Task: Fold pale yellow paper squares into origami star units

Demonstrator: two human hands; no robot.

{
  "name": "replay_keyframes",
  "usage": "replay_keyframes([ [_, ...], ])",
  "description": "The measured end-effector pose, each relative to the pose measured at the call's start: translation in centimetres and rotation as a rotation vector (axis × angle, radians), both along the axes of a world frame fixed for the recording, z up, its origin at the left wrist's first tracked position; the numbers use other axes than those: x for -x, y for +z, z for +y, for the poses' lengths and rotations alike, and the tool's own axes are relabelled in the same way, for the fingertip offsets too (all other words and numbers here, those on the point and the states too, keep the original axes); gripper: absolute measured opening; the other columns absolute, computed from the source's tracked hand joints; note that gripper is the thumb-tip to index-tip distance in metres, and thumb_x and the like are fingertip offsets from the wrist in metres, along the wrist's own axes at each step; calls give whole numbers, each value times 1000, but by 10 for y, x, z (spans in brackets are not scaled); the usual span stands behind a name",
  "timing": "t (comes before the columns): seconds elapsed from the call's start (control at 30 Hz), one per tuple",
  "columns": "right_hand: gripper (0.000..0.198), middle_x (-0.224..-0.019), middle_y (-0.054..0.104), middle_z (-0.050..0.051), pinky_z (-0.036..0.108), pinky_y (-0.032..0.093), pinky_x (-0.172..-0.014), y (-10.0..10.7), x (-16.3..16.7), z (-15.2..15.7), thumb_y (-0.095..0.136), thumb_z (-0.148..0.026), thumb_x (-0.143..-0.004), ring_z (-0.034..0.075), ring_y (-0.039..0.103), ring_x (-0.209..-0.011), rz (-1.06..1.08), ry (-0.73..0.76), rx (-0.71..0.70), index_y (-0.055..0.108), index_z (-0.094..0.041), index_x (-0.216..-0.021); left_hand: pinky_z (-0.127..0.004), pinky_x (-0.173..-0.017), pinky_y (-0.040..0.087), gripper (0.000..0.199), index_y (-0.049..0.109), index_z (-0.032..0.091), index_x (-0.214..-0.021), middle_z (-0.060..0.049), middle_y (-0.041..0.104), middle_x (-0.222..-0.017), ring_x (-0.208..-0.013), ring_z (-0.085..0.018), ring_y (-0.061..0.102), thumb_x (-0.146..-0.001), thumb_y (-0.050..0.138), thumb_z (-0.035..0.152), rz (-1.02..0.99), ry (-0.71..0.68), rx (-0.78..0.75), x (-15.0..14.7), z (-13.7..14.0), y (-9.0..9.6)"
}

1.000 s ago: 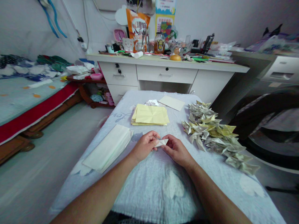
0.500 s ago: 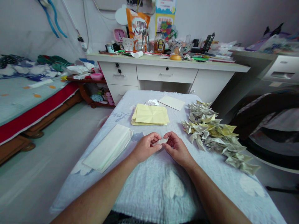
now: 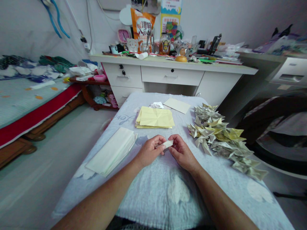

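Observation:
A small folded strip of pale paper (image 3: 168, 144) is held between my two hands above the cloth. My left hand (image 3: 153, 148) pinches its left end, the thumb lying along the near side. At the other end my right hand (image 3: 180, 149) has its curled fingers closed on the paper. Just beyond the hands is a stack of yellow paper sheets (image 3: 155, 117). Long whitish folded papers (image 3: 112, 150) lie to the left of my left hand. On the right, many folded paper pieces with pointed tips (image 3: 220, 137) are gathered in a pile.
A patterned light-blue cloth (image 3: 155, 195) covers the work surface. Toward its far end are a crumpled white paper (image 3: 157, 105) and a pale card (image 3: 177, 105). Behind stands a white desk (image 3: 172, 73) crowded with items. A bed (image 3: 35, 105) is on the left, a washing machine (image 3: 287, 73) on the right.
The fingers have shifted on the folded paper, and my right thumb has drawn back and down, so more of the strip shows. Both hands stay in nearly the same place.

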State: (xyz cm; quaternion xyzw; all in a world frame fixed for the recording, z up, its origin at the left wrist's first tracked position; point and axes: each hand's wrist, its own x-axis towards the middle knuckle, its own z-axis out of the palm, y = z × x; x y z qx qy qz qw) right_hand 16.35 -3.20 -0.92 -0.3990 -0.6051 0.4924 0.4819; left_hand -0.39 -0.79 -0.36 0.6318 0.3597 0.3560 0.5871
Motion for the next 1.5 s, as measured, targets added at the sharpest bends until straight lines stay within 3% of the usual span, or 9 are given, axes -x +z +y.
replay_keyframes([
  [0.4,19,-76,45,-4,23,33,-58,-3,-2,1,48,-15,-80,12,41,-65,48,14,84,45,-23,-97,-25,-75,44,17,68,15,-88,-3,65,-86,-81,-15,58,-84,53,23,148,65,-186,2,4,0],
  [0.57,14,-80,48,-2,24,36,-62,-2,0,1,52,-22,-84,12,45,-70,13,-6,47,46,-22,-96,-24,-70,44,17,67,14,-89,-3,64,-82,-76,-14,58,-81,54,22,71,66,-90,0,6,-4],
  [0.77,14,-75,46,-3,23,36,-59,-2,2,2,56,-26,-83,11,44,-65,-63,-54,49,44,-21,-89,-21,-60,42,13,55,16,-87,1,59,-74,-64,-10,55,-75,59,21,3,81,10,-3,3,-1],
  [0.9,11,-74,47,-3,23,37,-59,1,2,1,56,-24,-81,11,45,-66,-80,-35,56,47,-20,-86,-18,-56,40,23,47,19,-89,4,53,-76,-60,-7,51,-71,59,14,37,121,-61,-3,0,-1],
  [1.1,17,-75,52,-2,23,39,-59,2,2,-2,61,-24,-78,11,47,-66,-128,-8,45,49,-20,-90,-18,-55,36,26,50,20,-93,5,52,-73,-59,-7,46,-70,59,13,147,130,-205,-5,-5,-3],
  [1.5,6,-70,51,-3,23,41,-58,0,1,1,56,-24,-81,11,47,-60,-167,-144,-6,51,-20,-82,-23,-70,43,31,53,16,-95,0,57,-84,-74,-10,54,-71,70,24,-83,-84,88,1,0,1],
])
